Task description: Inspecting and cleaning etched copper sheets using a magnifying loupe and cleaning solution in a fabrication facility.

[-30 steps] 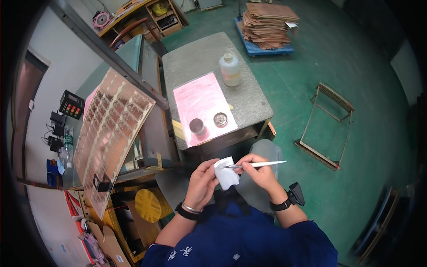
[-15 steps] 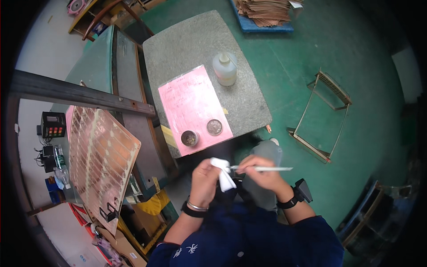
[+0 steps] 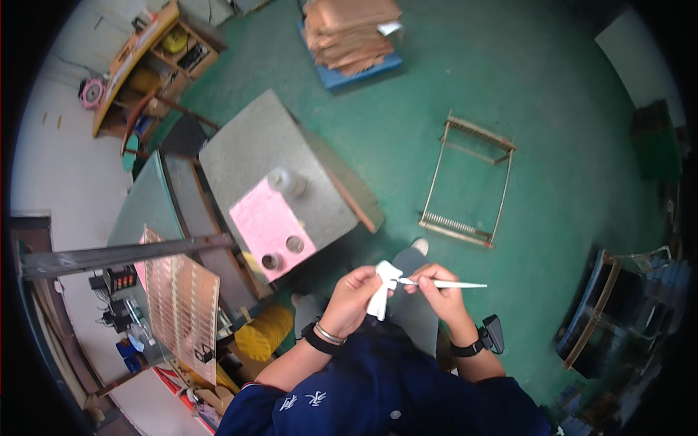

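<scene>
My left hand (image 3: pixel 346 305) pinches a folded white cloth (image 3: pixel 379 299) in front of my body. In my right hand (image 3: pixel 445 296) is a slim brush (image 3: pixel 469 285) with a white handle, held like a pen. Its metal end points left and meets the cloth, which hides the tip. Beyond my hands, a pink sheet (image 3: pixel 256 212) lies on a grey-topped table (image 3: pixel 251 138). On the sheet stand a small open tin (image 3: pixel 271 261) and a round lid (image 3: pixel 294 244). A translucent plastic bottle (image 3: pixel 286 182) is beside the sheet.
To the left, a copper-patterned panel (image 3: pixel 182 298) leans below a dark metal bar (image 3: pixel 123 256). A metal rack frame (image 3: pixel 430 178) sits on the green floor at right. Brown sheets (image 3: pixel 347 36) are stacked on a blue pallet (image 3: pixel 363 73). More racks (image 3: pixel 592 312) stand far right.
My view has turned and drawn back, so the table appears smaller and further left. Both hands stay close together, still holding the cloth and brush.
</scene>
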The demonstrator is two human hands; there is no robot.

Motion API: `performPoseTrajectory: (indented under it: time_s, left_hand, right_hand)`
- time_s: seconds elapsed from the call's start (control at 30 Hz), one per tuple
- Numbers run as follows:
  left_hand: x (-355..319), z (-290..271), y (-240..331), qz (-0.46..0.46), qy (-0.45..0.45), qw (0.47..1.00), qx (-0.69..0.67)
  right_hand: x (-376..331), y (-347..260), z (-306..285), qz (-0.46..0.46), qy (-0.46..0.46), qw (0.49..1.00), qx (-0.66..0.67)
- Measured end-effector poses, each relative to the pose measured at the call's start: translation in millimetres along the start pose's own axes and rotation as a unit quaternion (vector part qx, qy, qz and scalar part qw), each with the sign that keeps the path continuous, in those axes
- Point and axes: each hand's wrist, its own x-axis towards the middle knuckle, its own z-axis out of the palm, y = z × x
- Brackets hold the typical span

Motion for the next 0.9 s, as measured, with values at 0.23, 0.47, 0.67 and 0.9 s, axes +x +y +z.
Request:
performPoseTrajectory:
  time_s: [0.23,0.47,0.67,0.9]
  left_hand:
    - [43.5,121.8,-34.2,0.019,-0.089,0.982,0.165]
    - [64.0,189.2,-41.8,0.049,-0.153,0.961,0.226]
    - [80.8,212.4,0.9,0.104,-0.131,0.972,0.167]
    - [70.0,221.9,14.6,0.085,-0.203,0.953,0.206]
  right_hand:
    - [-28.5,-75.1,-113.2,-0.021,0.056,0.996,-0.065]
    - [-49.0,-109.3,-149.3,-0.054,0.143,0.987,-0.041]
    - [-56.4,-129.5,-199.0,-0.132,0.330,0.934,0.035]
    - [-27.7,-144.1,-209.1,-0.109,0.345,0.932,-0.032]
